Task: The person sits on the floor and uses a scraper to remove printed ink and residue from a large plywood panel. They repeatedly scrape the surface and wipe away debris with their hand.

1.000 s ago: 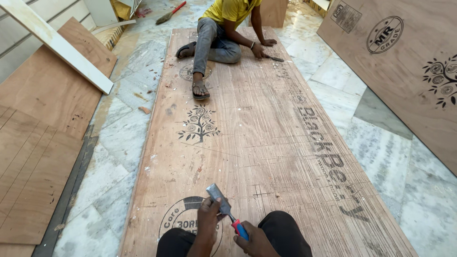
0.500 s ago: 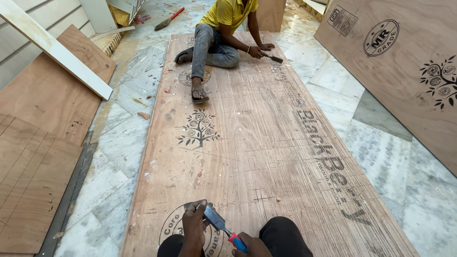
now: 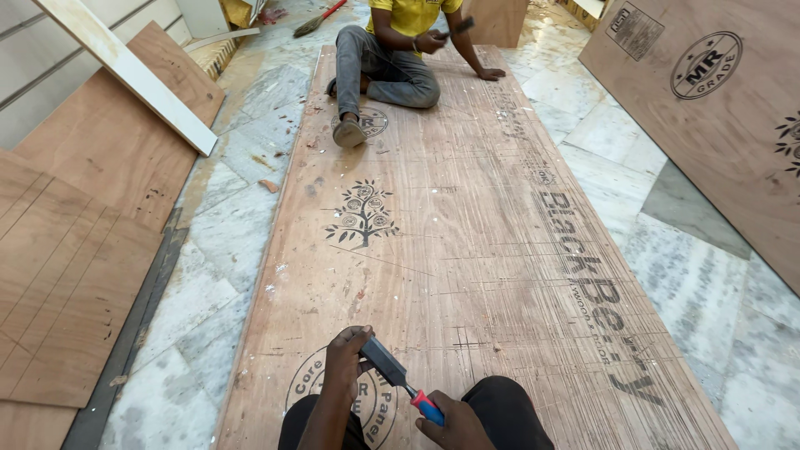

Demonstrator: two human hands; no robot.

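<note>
— What can't you make out here?

— The right hand (image 3: 454,427) is cut off by the bottom edge, so its grip on the red-and-blue handled steel chisel (image 3: 400,380) is only partly seen. The left hand (image 3: 345,360) covers the blade's tip.

— And farther off?

— The seated co-worker in the yellow shirt (image 3: 410,42) is cropped at the top edge. The small dark tool (image 3: 461,25) in that person's hand is too blurred to identify.

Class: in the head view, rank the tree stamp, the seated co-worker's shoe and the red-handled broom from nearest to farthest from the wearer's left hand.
From the left hand:
1. Tree stamp, mid-sheet, just ahead.
2. Co-worker's shoe, on the sheet's far end.
3. Red-handled broom, on the floor beyond the sheet, top edge.
</note>
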